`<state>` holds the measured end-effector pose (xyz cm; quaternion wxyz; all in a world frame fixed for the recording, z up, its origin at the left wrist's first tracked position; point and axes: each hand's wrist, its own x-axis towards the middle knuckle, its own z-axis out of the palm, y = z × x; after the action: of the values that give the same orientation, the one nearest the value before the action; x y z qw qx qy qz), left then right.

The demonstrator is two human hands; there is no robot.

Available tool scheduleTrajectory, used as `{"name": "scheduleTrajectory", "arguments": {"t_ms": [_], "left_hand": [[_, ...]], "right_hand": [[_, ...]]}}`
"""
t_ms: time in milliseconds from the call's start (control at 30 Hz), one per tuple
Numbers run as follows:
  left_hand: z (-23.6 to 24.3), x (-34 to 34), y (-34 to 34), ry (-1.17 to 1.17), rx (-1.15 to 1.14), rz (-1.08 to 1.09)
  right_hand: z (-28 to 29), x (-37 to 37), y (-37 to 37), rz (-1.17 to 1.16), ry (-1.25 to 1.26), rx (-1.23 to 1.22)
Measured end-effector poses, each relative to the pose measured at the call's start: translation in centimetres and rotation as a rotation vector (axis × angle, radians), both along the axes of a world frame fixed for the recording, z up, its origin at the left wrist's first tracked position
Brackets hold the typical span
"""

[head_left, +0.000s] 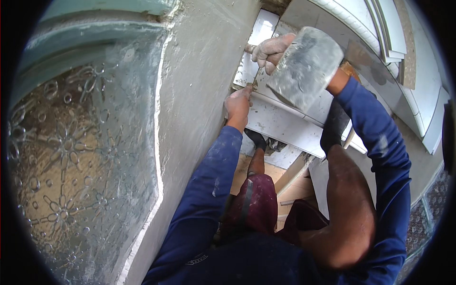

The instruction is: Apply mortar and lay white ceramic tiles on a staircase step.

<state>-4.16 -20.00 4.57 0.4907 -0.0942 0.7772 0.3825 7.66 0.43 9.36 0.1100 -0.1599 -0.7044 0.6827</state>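
My right hand (274, 49) grips a short handle, and a broad, grey, plaster-smeared trowel blade (306, 66) covers much of that hand. My left hand (240, 103) is lower and further left, its dusty fingers closed at the edge of a narrow white tile strip (250, 65) along the wall; what they hold is too small to make out. Under the trowel lies a white stair tread (278, 121) with a rounded front edge and flecks of grey mortar.
A grey plastered wall (185, 95) and patterned glass panel (66, 156) fill the left. At upper right curved white steps (365, 21) rise with stacked boards. My feet (332, 128) in dark socks are on the stairs, above a tan tiled floor (299, 185).
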Motion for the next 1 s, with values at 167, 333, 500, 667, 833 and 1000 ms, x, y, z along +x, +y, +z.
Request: {"name": "scheduleTrajectory", "arguments": {"t_ms": [167,333,500,667,833,1000], "left_hand": [[0.2,-0.5,-0.2,-0.024,-0.016,0.001],[-1.0,0.5,-0.3,-0.039,0.129,0.165],[-5.5,-0.5,-3.0,-0.112,0.227,0.134],[-3.6,0.3,-1.8,-0.066,0.116,0.031],[-3.3,-0.1,-1.7,-0.045,0.123,0.043],[-2.7,-0.2,-1.4,0.009,0.132,0.015]], "right_hand": [[5.1,-1.7,0.9,0.208,-0.086,0.203],[0.5,-0.5,-0.5,0.015,0.135,0.38],[5.1,-1.1,-2.0,0.105,-0.007,0.315],[5.1,-0.1,-2.5,-0.014,-0.002,0.376],[5.2,-0.2,-2.2,-0.099,0.02,0.538],[5.0,-0.1,-2.0,-0.111,0.041,0.44]]}}
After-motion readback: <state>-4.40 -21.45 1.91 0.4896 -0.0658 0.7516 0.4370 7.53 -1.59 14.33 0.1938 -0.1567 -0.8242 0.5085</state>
